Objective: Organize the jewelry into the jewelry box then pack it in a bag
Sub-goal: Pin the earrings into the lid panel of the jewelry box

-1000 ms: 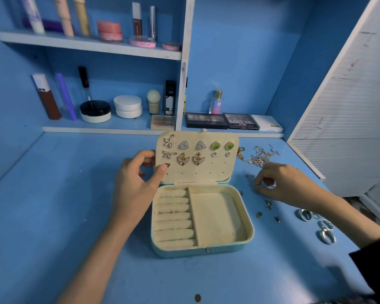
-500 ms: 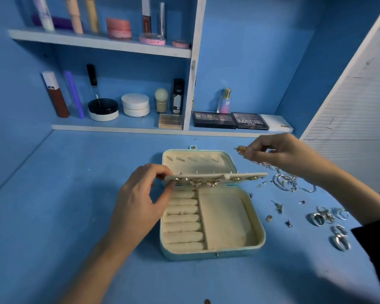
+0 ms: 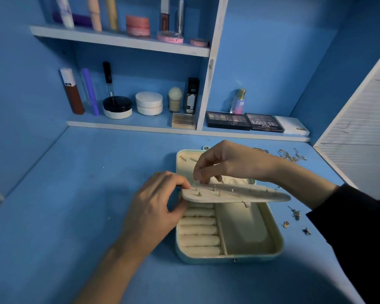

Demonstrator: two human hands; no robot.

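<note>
**Q:** Where did the jewelry box (image 3: 276,249) sit, and what did your hands have?

**A:** It sat open on the table (image 3: 97,194). Your left hand (image 3: 154,207) gripped the earring panel (image 3: 250,197) by its left edge, level over the box. Your right hand (image 3: 230,163) pinched at 1 post (image 3: 214,188). Whether it held a backing, I could not tell.

**Q:** Handling?

**A:** Judged: the panel was light, stiff and hinged, the posts thin and bendable. Grip the edge, never the pins.
</note>
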